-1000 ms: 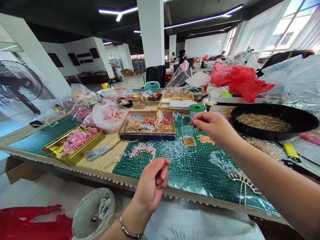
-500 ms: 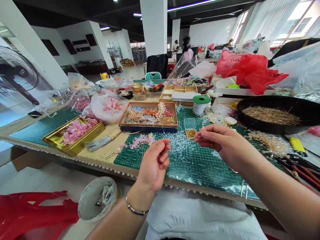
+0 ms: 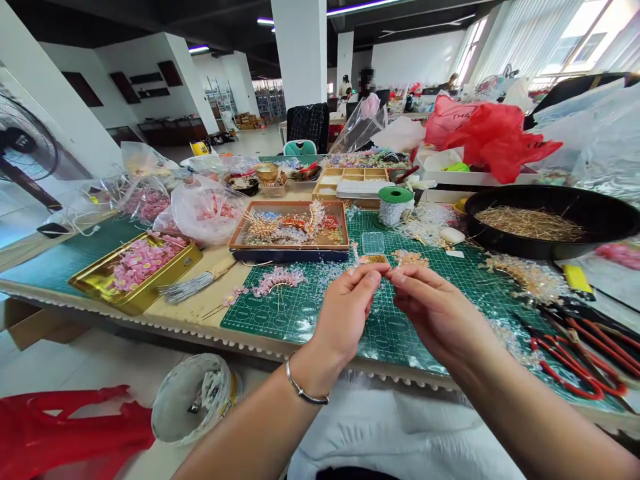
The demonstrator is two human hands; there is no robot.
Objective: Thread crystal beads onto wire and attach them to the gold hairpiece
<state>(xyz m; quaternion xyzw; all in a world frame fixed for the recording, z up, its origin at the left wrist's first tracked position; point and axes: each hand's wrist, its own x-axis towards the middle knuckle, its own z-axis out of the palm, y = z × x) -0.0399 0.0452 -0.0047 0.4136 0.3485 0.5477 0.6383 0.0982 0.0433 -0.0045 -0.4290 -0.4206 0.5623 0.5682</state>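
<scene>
My left hand and my right hand meet fingertip to fingertip above the green cutting mat. Both are pinched closed; whatever is between the fingers is too small or hidden to make out. Just behind the fingertips is a small clear box of gold beads, its lid open. Pale orange flower pieces show beyond my right hand. Clear beads lie scattered past my left hand. To the left on the mat rests a pink beaded hair ornament with thin wire pins.
A gold tin of pink flowers and a bundle of wires stand left. Behind is a brown tray of ornaments. Right are a green spool, a black pan and red-handled pliers. A bin stands below.
My hands have come together from apart, the left moving right and slightly up. The view has turned a little to the right, so the pliers at the right show more fully.
</scene>
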